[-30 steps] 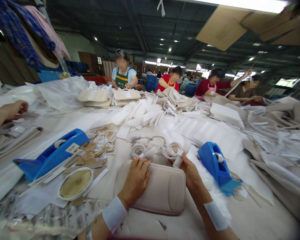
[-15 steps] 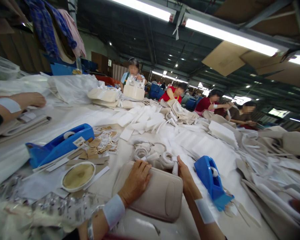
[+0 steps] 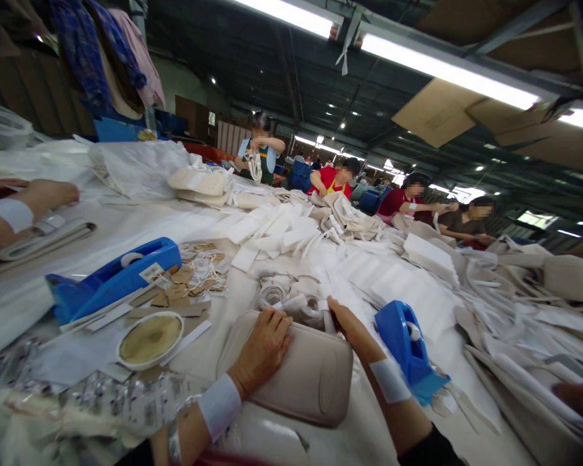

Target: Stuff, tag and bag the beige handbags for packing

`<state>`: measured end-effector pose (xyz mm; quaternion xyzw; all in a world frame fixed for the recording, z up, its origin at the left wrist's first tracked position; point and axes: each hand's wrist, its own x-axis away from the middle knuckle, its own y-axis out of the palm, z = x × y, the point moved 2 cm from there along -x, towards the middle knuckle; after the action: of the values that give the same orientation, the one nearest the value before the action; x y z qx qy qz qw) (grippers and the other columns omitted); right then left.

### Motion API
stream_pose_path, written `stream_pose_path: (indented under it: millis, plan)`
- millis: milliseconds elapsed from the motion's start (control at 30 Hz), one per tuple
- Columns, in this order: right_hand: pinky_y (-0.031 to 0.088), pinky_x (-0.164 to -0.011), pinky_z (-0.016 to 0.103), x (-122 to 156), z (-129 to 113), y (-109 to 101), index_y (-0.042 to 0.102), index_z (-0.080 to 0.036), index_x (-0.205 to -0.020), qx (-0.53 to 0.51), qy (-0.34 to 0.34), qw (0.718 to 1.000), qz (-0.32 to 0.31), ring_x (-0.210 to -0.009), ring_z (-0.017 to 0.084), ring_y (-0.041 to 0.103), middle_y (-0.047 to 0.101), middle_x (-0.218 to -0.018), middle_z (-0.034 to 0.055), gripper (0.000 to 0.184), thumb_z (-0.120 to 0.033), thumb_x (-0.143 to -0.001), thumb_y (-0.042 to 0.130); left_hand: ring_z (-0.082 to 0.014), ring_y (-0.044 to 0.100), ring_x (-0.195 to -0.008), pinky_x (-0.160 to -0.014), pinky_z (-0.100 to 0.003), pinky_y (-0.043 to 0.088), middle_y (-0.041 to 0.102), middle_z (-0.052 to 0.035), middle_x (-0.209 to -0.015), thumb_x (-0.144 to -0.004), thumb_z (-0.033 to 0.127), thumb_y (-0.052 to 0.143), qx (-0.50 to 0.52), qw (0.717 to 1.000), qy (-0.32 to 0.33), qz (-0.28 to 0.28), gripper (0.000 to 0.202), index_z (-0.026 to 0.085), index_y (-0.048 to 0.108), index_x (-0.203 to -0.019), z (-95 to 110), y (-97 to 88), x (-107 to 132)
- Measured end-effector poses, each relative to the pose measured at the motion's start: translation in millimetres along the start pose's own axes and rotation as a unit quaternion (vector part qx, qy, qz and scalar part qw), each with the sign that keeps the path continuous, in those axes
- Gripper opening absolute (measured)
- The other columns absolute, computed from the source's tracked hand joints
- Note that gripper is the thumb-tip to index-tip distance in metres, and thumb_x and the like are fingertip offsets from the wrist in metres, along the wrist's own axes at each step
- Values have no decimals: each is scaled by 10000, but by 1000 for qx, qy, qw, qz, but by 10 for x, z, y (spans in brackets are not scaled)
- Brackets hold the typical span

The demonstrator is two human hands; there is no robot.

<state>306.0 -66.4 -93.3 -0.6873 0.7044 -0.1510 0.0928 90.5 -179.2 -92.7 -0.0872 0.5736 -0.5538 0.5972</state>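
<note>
A beige handbag (image 3: 315, 372) lies on the table in front of me, its rounded front panel facing up. My left hand (image 3: 265, 343) is closed over its upper edge, with the fingers curled toward the far side. Behind that edge are the bag's straps (image 3: 272, 294), coiled and wrapped in white padding. At the right end of the wrapping, my right hand (image 3: 347, 320) grips a padded strap (image 3: 315, 310) near the bag's upper corner. Its thumb is partly hidden.
Blue tape dispensers stand left (image 3: 116, 278) and right (image 3: 405, 349). A round tub of yellowish paste (image 3: 150, 340) sits near brown tags (image 3: 189, 281). White foam sheets (image 3: 282, 230) and beige bags (image 3: 568, 278) are heaped beyond. A co-worker's arm (image 3: 39, 200) reaches in at left; other people work across the table.
My right hand has moved left and inward, pushing the wrapped strap closer to the other coil. My left hand stays on the bag. The co-worker across has lowered a bag.
</note>
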Motion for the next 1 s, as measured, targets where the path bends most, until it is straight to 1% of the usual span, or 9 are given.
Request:
stream_pose_path:
  millis: [100, 200, 467, 600, 667, 733, 800, 900, 1000]
  plan:
    - [347, -408, 220, -79, -12, 7, 548, -172, -746, 5, 27, 1000, 8, -399, 86, 416, 483, -518, -66, 176, -308, -858, 558, -262, 457, -1087, -980, -490, 454, 575, -98, -1121, -931, 185, 498, 3, 1000, -3, 0, 249, 153, 553, -1172, 10, -14, 0]
    - [323, -404, 197, -86, -39, 7, 531, -175, -869, -15, 23, 999, 20, -388, 74, 413, 473, -537, -97, 99, -243, -824, 586, -265, 452, -1106, -989, -493, 449, 570, -102, -1141, -932, 176, 490, 6, 1000, -6, 0, 251, 157, 550, -1175, 21, -23, 1]
    - [353, -484, 228, 103, -152, 5, 575, -206, -1156, -111, -57, 992, -5, -484, 107, 446, 496, -562, -99, 509, -375, -685, 666, -262, 461, -1086, -982, -466, 452, 577, -99, -1134, -916, 162, 517, -4, 1000, -1, 3, 273, 147, 547, -1187, 18, -18, -15]
    - [379, -562, 247, 206, -230, -65, 405, -235, -1371, -168, -64, 982, 59, -579, 133, 515, 568, -663, -81, 790, -341, -657, 725, -269, 468, -1107, -978, -475, 457, 569, -115, -1184, -928, 164, 491, -45, 999, 9, 12, 280, 146, 552, -1200, -5, 25, 13]
    - [405, -609, 270, 269, -271, -116, 472, -210, -1308, -200, -61, 975, 78, -658, 162, 559, 611, -726, -46, 737, -312, -633, 751, -263, 472, -1143, -993, -456, 457, 560, -120, -1232, -920, 105, 450, -63, 997, 42, 6, 313, 140, 544, -1217, -21, 53, 24]
    - [423, -629, 295, 337, -305, -135, 610, -158, -1080, -224, -58, 971, 67, -695, 188, 577, 637, -750, 0, 523, -296, -602, 773, -251, 481, -1164, -1014, -437, 450, 565, -123, -1251, -887, 25, 402, -79, 994, 81, -9, 378, 122, 537, -1227, -32, 73, 12]
    - [433, -634, 305, 410, -323, -112, 630, -155, -897, -241, -64, 967, 59, -703, 195, 576, 638, -749, 15, 348, -302, -613, 767, -245, 501, -1155, -1028, -434, 439, 585, -124, -1227, -848, -26, 370, -97, 989, 105, -26, 414, 109, 554, -1193, -28, 79, -35]
    - [428, -630, 280, 507, -306, -31, 578, -197, -857, -263, -86, 957, 88, -697, 165, 546, 601, -746, -23, 268, -308, -669, 732, -240, 546, -1078, -997, -438, 448, 624, -108, -1131, -841, -28, 365, -110, 987, 96, -67, 368, 127, 594, -1083, 17, 98, -155]
    - [423, -639, 257, 561, -254, 28, 536, -220, -873, -273, -108, 948, 125, -696, 140, 517, 562, -754, -46, 266, -319, -707, 718, -230, 562, -1030, -956, -437, 459, 631, -79, -1055, -830, -34, 369, -56, 993, 61, -85, 360, 162, 588, -1038, 103, 176, -295]
